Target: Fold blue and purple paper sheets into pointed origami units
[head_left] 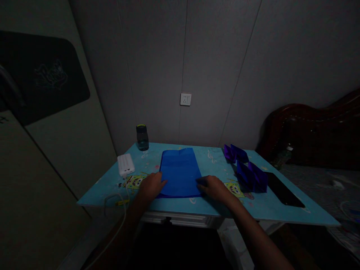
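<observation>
A blue sheet (180, 172), with a darker edge showing along its near side, lies flat on the light blue table (208, 206). My left hand (152, 185) rests at its left edge, thumb stretched onto the sheet. At the right edge my right hand (213, 186) touches it, thumb and fingers apart. Neither hand lifts the sheet. Folded purple-blue pieces stand on the table's right side, one (251, 177) nearer and another (235, 153) farther back.
A dark bottle (142, 138) stands at the back left, with a white power bank (125, 165) and its cable in front. A flat black object (284, 189) lies at the right. Behind the table is a wall with a socket (185, 99).
</observation>
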